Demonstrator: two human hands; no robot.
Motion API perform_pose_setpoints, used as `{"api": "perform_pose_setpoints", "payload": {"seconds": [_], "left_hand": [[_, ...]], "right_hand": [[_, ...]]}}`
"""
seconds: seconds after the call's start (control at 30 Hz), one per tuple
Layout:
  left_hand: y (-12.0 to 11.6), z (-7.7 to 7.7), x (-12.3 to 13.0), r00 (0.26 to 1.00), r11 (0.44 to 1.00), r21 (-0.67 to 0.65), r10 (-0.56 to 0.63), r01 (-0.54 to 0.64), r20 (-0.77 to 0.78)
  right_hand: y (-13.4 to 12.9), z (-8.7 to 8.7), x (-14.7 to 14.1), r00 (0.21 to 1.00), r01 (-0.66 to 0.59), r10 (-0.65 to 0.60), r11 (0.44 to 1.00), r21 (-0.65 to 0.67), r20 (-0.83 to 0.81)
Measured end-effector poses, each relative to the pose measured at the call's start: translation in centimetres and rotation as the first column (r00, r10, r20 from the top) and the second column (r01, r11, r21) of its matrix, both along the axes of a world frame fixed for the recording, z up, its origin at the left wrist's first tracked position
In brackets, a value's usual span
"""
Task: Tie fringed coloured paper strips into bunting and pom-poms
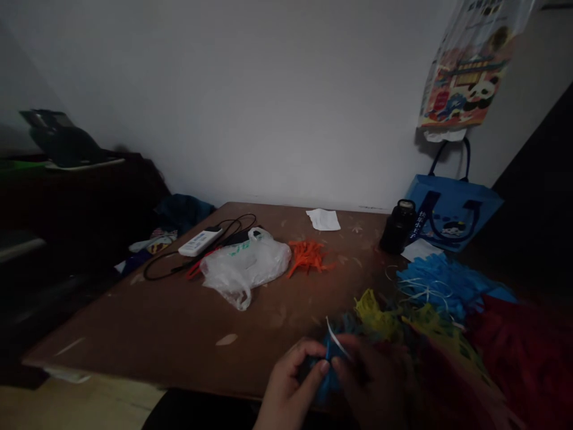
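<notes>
At the table's front edge, my left hand (293,382) pinches a blue strip bundle (330,385) between thumb and fingers. My right hand (369,376) is closed on the same bundle from the other side, the thumbs close together. A thin white tie (336,339) sticks up between the hands. Part of the bundle is hidden by the fingers. Yellow strips (378,316) lie just beyond my right hand, with blue strips (447,283) and red strips (523,346) farther right. An orange strip bundle (308,255) rests near the middle of the table.
On the brown table (179,334) are a white plastic bag (250,263), a power strip (200,241) with black cable, white paper (324,219) and a black bottle (397,228). A blue tote bag (452,209) stands at the back right, below a hanging printed bag (470,77).
</notes>
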State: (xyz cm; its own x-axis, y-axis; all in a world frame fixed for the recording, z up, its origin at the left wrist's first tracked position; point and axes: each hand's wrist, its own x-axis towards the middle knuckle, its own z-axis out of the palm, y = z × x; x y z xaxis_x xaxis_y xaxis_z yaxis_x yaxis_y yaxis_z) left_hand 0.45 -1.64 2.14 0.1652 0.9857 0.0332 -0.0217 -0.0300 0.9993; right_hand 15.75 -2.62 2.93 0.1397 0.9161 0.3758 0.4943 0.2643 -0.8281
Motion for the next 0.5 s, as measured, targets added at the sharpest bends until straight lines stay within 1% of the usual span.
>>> {"api": "perform_pose_setpoints", "payload": {"seconds": [0.1, 0.2, 0.3, 0.37, 0.43, 0.5], "left_hand": [[-0.1, 0.0, 0.1, 0.998, 0.995, 0.091, -0.027, 0.032, -0.051], [-0.2, -0.2, 0.1, 0.998, 0.997, 0.081, -0.007, 0.012, -0.062], [-0.4, -0.5, 0.2, 0.998, 0.999, 0.045, 0.004, -0.001, -0.061], [-0.5, -0.8, 0.3, 0.998, 0.999, 0.054, 0.008, -0.005, -0.059], [-0.7, -1.0, 0.5, 0.999, 0.998, 0.057, -0.009, 0.012, -0.050], [-0.9, -1.3, 0.6, 1.000, 0.999, 0.038, -0.007, 0.007, -0.005]], "right_hand": [[0.5, 0.6, -0.2, 0.993, -0.113, 0.113, 0.993, -0.022, -0.020], [0.8, 0.7, -0.2, 0.985, -0.172, 0.171, 0.984, -0.032, -0.038], [0.7, 0.4, -0.2, 0.985, -0.165, 0.158, 0.982, -0.096, -0.071], [0.7, 0.1, -0.3, 0.987, -0.159, 0.151, 0.977, -0.144, -0.061], [0.7, -0.2, -0.5, 0.988, -0.155, 0.151, 0.978, -0.142, -0.033], [0.8, -0.4, -0.7, 0.993, -0.119, 0.119, 0.988, -0.097, -0.012]]}}
